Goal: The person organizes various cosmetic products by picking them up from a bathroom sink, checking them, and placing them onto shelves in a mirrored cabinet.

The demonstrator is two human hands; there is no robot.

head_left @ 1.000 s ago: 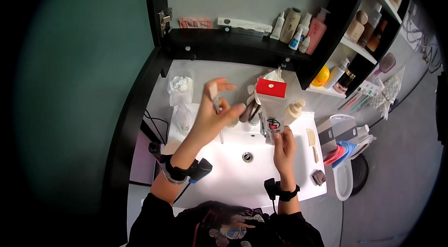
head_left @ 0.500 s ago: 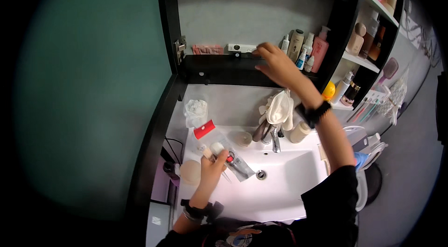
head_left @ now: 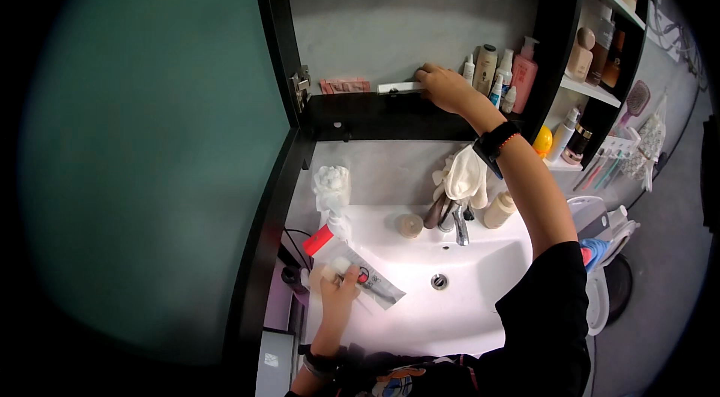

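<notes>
Our left hand [head_left: 339,293] grips a soft, light tube [head_left: 358,277] with a red cap at the sink's [head_left: 480,322] left edge, best held mid-body, while our right hand [head_left: 444,87] closes on a small white box [head_left: 399,87] on the cabinet shelf [head_left: 360,101].

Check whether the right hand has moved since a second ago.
Yes. The right hand has gone from the red-capped tube over the sink up to the cabinet shelf, now touching the white tube there.
</notes>
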